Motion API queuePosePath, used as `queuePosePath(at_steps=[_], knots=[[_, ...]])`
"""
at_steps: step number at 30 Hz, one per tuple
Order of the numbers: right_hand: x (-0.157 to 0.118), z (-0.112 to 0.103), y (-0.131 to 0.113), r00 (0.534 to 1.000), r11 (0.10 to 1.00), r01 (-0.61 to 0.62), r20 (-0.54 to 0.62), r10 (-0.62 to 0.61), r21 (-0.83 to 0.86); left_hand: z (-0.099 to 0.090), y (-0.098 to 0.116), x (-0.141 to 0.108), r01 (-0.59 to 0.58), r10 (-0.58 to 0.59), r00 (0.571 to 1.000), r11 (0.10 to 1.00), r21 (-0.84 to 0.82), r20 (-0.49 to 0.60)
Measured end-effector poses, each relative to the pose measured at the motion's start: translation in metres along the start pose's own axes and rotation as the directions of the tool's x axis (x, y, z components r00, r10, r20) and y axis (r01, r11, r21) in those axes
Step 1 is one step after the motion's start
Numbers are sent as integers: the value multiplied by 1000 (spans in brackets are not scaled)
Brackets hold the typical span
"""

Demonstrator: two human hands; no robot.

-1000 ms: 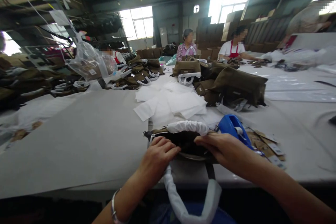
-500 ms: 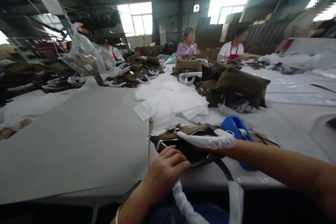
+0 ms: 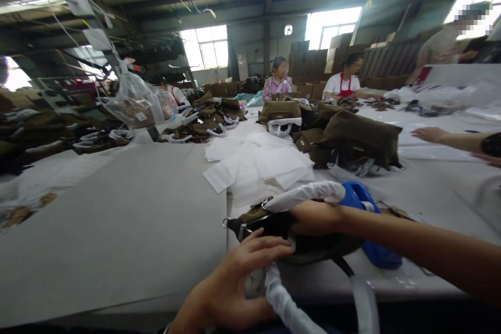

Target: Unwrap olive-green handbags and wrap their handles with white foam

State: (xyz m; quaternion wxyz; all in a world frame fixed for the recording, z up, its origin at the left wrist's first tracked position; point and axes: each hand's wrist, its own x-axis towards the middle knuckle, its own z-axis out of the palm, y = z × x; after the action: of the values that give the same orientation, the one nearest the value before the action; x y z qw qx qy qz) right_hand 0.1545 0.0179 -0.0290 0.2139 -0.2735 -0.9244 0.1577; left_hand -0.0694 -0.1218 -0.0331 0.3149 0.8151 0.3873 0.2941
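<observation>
An olive-brown handbag (image 3: 250,215) with its zip undone lies at the table's front edge. Its two handles are wrapped in white material; the far handle (image 3: 305,193) arches over the opening and the near handle (image 3: 287,300) hangs toward me. My left hand (image 3: 230,271) rests at the bag's near rim, fingers stretched along the opening and the thumb apart below. My right hand (image 3: 313,216) reaches into the bag under the far handle, its fingers hidden inside. A bit of white shows by my left fingertips. Just beyond my right forearm stands a blue plastic object (image 3: 378,250).
White sheets (image 3: 258,159) lie loosely beyond the bag. Stuffed olive handbags (image 3: 358,138) are piled behind to the right, more (image 3: 211,115) to the left. A co-worker's hand (image 3: 430,134) extends over the table at right. Two people sit across the table.
My left fingers have straightened and the thumb has come into view. My right hand has drawn back slightly, and the far handle has lifted above it. A co-worker's arm has appeared at right.
</observation>
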Motion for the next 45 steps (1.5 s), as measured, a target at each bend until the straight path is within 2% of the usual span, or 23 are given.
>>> queuePosePath(at_steps=[3, 5, 6, 8, 10, 11, 12, 13, 16, 18, 21, 24, 26, 30, 32, 34, 35, 37, 39, 41, 43, 45], knots=[[1, -28, -12, 976, 1000, 24, 218, -26, 11, -11, 3, -3, 36, -60, 994, 973, -230, -96], [4, -47, -22, 961, 1000, 4, 276, -10, 19, -11, 5, 3, 77, -137, 970, 957, -280, -200], [5, -55, -26, 964, 1000, -3, 264, -4, 26, -11, 7, 8, 101, -169, 948, 963, -248, -270], [8, -65, -32, 983, 999, -5, 185, -5, 51, -9, 13, 21, 181, -202, 861, 979, -91, -467], [10, -70, -34, 992, 993, 19, 121, -33, 114, -11, 20, 33, 278, -167, 757, 957, 80, -632], [10, -70, -35, 994, 988, 36, 98, -51, 151, -12, 23, 38, 317, -151, 724, 940, 130, -673], [11, -70, -35, 995, 980, 53, 74, -68, 189, -15, 25, 42, 347, -152, 713, 925, 157, -684], [11, -69, -35, 996, 972, 68, 47, -81, 225, -18, 28, 45, 361, -164, 729, 917, 169, -664], [11, -66, -32, 995, 948, 99, -48, -88, 301, -31, 32, 50, 347, -212, 833, 919, 185, -511], [8, -65, -27, 993, 935, 102, -83, -78, 341, -42, 33, 50, 350, -218, 855, 912, 212, -471], [-4, -64, -15, 990, 940, 97, -127, -58, 327, -59, 32, 47, 391, -238, 816, 899, 199, -527], [-21, -66, -3, 982, 964, 79, -184, -32, 256, -66, 31, 44, 400, -273, 789, 908, 122, -550], [-32, -70, 3, 978, 972, 61, -208, -13, 229, -65, 33, 46, 376, -257, 804, 918, 124, -536], [-52, -82, 7, 971, 982, 14, -237, 32, 190, -52, 46, 61, 288, -151, 851, 935, 205, -503], [-65, -85, 5, 960, 984, -21, -270, 69, 179, -45, 54, 70, 242, -100, 860, 943, 228, -500], [-82, -82, 0, 941, 976, -74, -309, 137, 206, -39, 60, 78, 225, -99, 867, 952, 207, -489], [-91, -78, -3, 938, 963, -100, -300, 176, 252, -36, 62, 82, 231, -120, 868, 956, 180, -481], [-112, -68, -12, 955, 911, -119, -206, 214, 394, -30, 63, 86, 261, -185, 867, 960, 103, -463], [-129, -59, -22, 983, 850, -118, -63, 175, 513, -26, 60, 90, 301, -262, 853, 953, 15, -451], [-141, -51, -29, 992, 837, -119, 26, 124, 534, -24, 57, 95, 337, -329, 836, 940, -62, -439], [-144, -45, -30, 987, 858, -153, 32, 158, 490, -24, 53, 101, 360, -378, 821, 924, -126, -428], [-140, -39, -24, 971, 877, -209, -12, 238, 432, -25, 50, 106, 362, -400, 812, 917, -170, -426]])
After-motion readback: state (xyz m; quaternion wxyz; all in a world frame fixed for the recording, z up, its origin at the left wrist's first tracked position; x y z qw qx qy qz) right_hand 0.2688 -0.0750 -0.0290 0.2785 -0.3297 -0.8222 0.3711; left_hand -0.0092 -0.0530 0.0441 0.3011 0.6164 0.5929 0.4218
